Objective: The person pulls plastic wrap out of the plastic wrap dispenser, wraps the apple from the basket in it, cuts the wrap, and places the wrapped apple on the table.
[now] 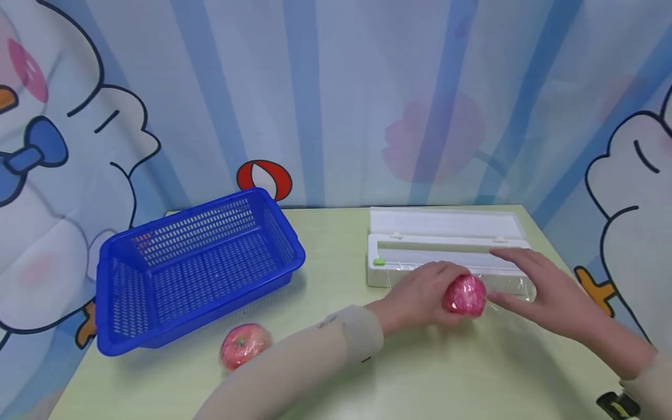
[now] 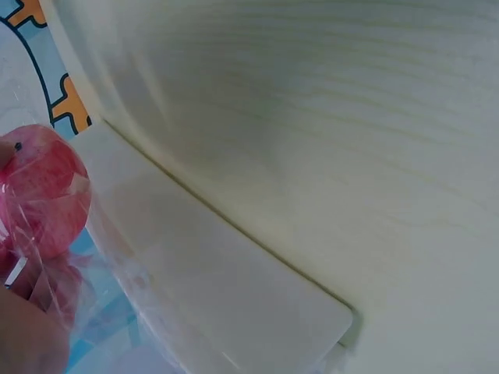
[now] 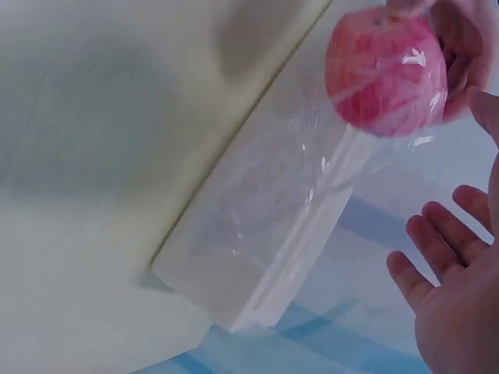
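My left hand (image 1: 425, 294) grips a red apple (image 1: 466, 296) in front of the cling film dispenser. Clear film (image 3: 312, 156) clings to the apple and trails from it, shiny with creases in the right wrist view. The right hand (image 1: 556, 291) is just right of the apple, thumb and fingers spread and holding nothing. In the right wrist view its fingers (image 3: 429, 241) extend below the apple. The white dispenser box (image 1: 383, 275) lies with its lid (image 1: 446, 223) raised at the back, and film hangs over its front face.
A blue plastic basket (image 1: 194, 321) stands at the table's left. Another apple (image 1: 244, 345), with a film-like sheen, sits in front of it beside my left sleeve (image 1: 315, 356). Behind the pale green table (image 1: 336, 233) hangs a cartoon-printed curtain (image 1: 336, 105).
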`<state>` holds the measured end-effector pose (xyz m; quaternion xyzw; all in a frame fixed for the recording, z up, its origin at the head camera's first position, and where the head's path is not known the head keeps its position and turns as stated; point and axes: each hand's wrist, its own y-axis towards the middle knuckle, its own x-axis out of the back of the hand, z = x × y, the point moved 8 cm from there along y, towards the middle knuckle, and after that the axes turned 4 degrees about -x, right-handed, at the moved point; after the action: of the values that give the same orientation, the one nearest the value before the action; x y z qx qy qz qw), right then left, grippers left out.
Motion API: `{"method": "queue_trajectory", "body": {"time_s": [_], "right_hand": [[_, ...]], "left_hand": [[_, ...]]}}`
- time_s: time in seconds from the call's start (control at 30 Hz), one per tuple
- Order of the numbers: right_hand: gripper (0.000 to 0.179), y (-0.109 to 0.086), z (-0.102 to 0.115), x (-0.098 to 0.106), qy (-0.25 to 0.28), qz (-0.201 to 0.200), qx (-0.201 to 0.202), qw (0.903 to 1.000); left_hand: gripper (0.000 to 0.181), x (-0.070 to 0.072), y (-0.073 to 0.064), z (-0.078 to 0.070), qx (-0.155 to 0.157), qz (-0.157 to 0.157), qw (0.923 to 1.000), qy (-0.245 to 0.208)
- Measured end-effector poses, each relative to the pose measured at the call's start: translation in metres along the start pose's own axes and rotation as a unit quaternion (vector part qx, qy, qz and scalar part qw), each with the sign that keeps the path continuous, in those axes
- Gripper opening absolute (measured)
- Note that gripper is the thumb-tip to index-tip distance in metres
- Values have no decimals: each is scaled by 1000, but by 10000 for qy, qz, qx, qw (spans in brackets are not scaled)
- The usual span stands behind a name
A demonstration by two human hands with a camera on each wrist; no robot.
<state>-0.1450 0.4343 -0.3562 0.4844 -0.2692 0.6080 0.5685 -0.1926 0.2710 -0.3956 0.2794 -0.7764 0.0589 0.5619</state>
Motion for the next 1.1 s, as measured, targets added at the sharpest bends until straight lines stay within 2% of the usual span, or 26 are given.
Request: {"method": "queue_trajectory", "body": {"time_s": [0.13,0.27,0.47,0.63,0.83,1.0,1.1], "right_hand": [[88,-9,22,-4,-511,-327,709,9956],[93,-12,30,-15,-749,-460,895,9921],[88,-5,26,-26,-500,-243,569,9968],[84,5,24,-29,-151,-219,573,9980],[86,16,19,-32,336,-4,410,9986],[83,23,10,-34,869,343,27,9956],[86,26,7,-34,1071,550,-162,9926]], "left_hand": [[79,6,2,3,156,83,9994,-310],[78,11,6,5,174,84,9985,-510],[72,17,13,9,193,54,9958,-892],[68,19,16,16,337,45,9911,-1289],[70,22,17,23,699,99,9790,-1911],[74,24,19,29,1019,190,9657,-2381],[76,25,21,33,1143,238,9610,-2505]]}}
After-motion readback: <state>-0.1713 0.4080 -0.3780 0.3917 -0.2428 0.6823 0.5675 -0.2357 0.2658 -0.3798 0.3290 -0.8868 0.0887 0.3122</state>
